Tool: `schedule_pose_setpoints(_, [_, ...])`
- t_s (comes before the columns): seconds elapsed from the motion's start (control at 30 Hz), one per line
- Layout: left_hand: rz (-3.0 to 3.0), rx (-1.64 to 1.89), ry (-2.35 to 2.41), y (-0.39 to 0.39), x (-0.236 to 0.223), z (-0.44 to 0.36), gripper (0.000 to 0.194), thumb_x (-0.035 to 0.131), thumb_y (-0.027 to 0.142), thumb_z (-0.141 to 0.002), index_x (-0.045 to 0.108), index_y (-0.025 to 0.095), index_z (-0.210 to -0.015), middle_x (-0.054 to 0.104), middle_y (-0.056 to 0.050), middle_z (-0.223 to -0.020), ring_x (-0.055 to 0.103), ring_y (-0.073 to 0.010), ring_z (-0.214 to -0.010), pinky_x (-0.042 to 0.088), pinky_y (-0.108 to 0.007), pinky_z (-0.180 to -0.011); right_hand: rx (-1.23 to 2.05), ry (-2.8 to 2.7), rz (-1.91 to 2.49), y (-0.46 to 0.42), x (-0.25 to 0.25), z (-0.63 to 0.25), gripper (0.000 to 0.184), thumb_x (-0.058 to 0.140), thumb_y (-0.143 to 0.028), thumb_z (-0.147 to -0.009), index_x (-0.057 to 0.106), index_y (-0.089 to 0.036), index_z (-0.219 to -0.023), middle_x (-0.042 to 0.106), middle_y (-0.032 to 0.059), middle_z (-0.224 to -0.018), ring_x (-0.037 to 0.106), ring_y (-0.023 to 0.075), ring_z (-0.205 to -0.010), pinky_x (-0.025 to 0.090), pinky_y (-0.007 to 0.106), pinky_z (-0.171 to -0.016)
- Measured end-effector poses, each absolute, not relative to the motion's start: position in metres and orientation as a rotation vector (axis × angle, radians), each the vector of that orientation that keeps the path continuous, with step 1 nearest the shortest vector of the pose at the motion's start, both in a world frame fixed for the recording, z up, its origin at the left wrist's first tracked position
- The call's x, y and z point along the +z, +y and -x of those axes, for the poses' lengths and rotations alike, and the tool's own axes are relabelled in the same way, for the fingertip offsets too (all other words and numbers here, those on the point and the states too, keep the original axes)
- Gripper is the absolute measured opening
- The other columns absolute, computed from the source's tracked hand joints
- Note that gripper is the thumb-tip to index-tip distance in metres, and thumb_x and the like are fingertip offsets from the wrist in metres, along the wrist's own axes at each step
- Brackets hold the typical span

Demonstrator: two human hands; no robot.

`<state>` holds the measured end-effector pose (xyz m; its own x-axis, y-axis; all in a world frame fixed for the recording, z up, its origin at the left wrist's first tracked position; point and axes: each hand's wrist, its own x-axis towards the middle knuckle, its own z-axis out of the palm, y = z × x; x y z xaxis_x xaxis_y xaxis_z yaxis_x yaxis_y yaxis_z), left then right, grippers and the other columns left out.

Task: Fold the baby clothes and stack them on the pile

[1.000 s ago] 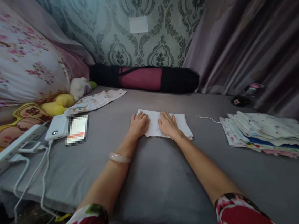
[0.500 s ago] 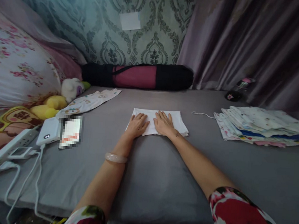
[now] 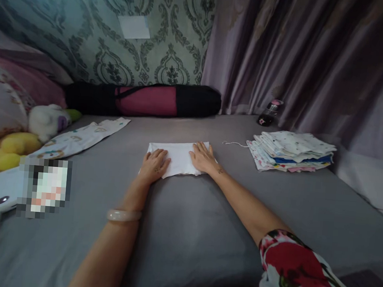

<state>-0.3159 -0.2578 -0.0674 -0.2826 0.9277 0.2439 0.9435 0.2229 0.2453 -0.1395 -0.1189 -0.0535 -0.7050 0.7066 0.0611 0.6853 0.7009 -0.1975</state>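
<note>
A folded white cloth (image 3: 179,157) lies on the grey sheet in front of me. My left hand (image 3: 154,163) rests flat on its left end, fingers extended and thumb apart. On the right end, my right hand (image 3: 203,157) is also laid flat, with its fingers pointing away from me. Neither hand grips anything. A pale bangle (image 3: 124,216) circles my left wrist. Parts of the cloth's two ends are hidden beneath my hands.
To the right is a stack of folded printed cloths (image 3: 292,152), with a white string beside it. A dark bottle (image 3: 269,113) stands behind it. A black-and-red long bag (image 3: 145,99) lies along the wall. Left are a printed garment (image 3: 79,139), plush toys (image 3: 45,122) and a white power bank (image 3: 4,190).
The view has turned to the right, so the surroundings sit further left. My hands have spread apart across the white cloth, the right one now at its right end.
</note>
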Motion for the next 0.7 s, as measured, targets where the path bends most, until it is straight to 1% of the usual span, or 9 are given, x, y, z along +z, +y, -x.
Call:
schedule_pose_setpoints(0.1, [1.834, -0.496, -2.432, -0.257, -0.067, 0.315, 0.044, 0.037, 0.040, -0.097, 0.049, 0.020, -0.135, 0.050, -0.012, -0.143, 0.042, -0.0232, -0.135, 0.025, -0.046, -0.115, 0.260, -2.773, 1.176, -0.115, -0.056, 0.134, 0.060, 0.022, -0.041, -0.100, 0.032, -0.007, -0.149, 0.027, 0.0159, -0.157, 0.018, 0.0285, -0.146, 0.009, 0.053, -0.117])
schedule_pose_setpoints(0.23, [1.708, -0.393, -2.501, -0.254, -0.070, 0.317, 0.054, 0.032, 0.045, -0.098, 0.045, 0.013, -0.139, 0.044, -0.016, -0.148, 0.036, -0.0266, -0.139, 0.027, -0.046, -0.114, 0.311, -2.767, 1.208, -0.116, -0.060, 0.134, 0.062, 0.021, -0.043, -0.100, 0.028, -0.008, -0.151, 0.025, 0.0155, -0.158, 0.018, 0.0276, -0.146, 0.011, 0.051, -0.117])
schedule_pose_setpoints(0.4, [1.652, -0.296, -2.558, -0.250, -0.076, 0.319, 0.057, 0.030, 0.044, -0.097, 0.045, 0.007, -0.138, 0.039, -0.020, -0.150, 0.032, -0.0314, -0.141, 0.029, -0.047, -0.113, 0.365, -2.739, 1.181, -0.119, -0.058, 0.134, 0.060, 0.025, -0.042, -0.100, 0.030, -0.009, -0.149, 0.027, 0.0155, -0.157, 0.019, 0.0282, -0.145, 0.013, 0.053, -0.116])
schedule_pose_setpoints(0.47, [1.583, -0.322, -2.544, -0.247, -0.076, 0.319, 0.059, 0.030, 0.043, -0.096, 0.045, 0.003, -0.136, 0.039, -0.025, -0.148, 0.034, -0.0340, -0.139, 0.032, -0.047, -0.110, 0.422, -2.707, 1.170, -0.118, -0.055, 0.133, 0.056, 0.027, -0.040, -0.100, 0.035, -0.011, -0.147, 0.030, 0.0150, -0.156, 0.021, 0.0273, -0.145, 0.016, 0.053, -0.116])
schedule_pose_setpoints(0.53, [1.462, -0.371, -2.555, -0.245, -0.071, 0.318, 0.062, 0.030, 0.042, -0.095, 0.042, -0.004, -0.135, 0.040, -0.031, -0.144, 0.038, -0.0361, -0.136, 0.035, -0.047, -0.107, 0.496, -2.644, 1.178, -0.114, -0.050, 0.131, 0.050, 0.029, -0.037, -0.100, 0.042, -0.013, -0.142, 0.038, 0.0143, -0.152, 0.028, 0.0244, -0.142, 0.023, 0.047, -0.114])
schedule_pose_setpoints(0.6, [1.336, -0.374, -2.629, -0.244, -0.064, 0.319, 0.063, 0.033, 0.040, -0.092, 0.044, -0.008, -0.131, 0.046, -0.034, -0.136, 0.045, -0.0374, -0.131, 0.038, -0.045, -0.104, 0.563, -2.563, 1.245, -0.108, -0.043, 0.126, 0.044, 0.034, -0.033, -0.099, 0.048, -0.014, -0.136, 0.046, 0.0134, -0.145, 0.037, 0.0201, -0.137, 0.029, 0.037, -0.112])
schedule_pose_setpoints(0.67, [1.227, -0.303, -2.750, -0.245, -0.057, 0.325, 0.060, 0.036, 0.041, -0.088, 0.051, -0.006, -0.123, 0.055, -0.033, -0.127, 0.052, -0.0382, -0.123, 0.042, -0.044, -0.099, 0.607, -2.491, 1.361, -0.101, -0.036, 0.118, 0.039, 0.038, -0.029, -0.098, 0.052, -0.014, -0.131, 0.054, 0.0132, -0.137, 0.046, 0.0176, -0.130, 0.034, 0.029, -0.107])
schedule_pose_setpoints(0.7, [1.184, -0.254, -2.805, -0.246, -0.055, 0.330, 0.059, 0.037, 0.043, -0.086, 0.055, -0.004, -0.118, 0.058, -0.032, -0.122, 0.054, -0.0386, -0.120, 0.044, -0.044, -0.096, 0.622, -2.464, 1.424, -0.097, -0.032, 0.113, 0.037, 0.040, -0.028, -0.097, 0.055, -0.014, -0.128, 0.058, 0.0133, -0.133, 0.051, 0.0178, -0.126, 0.037, 0.028, -0.104])
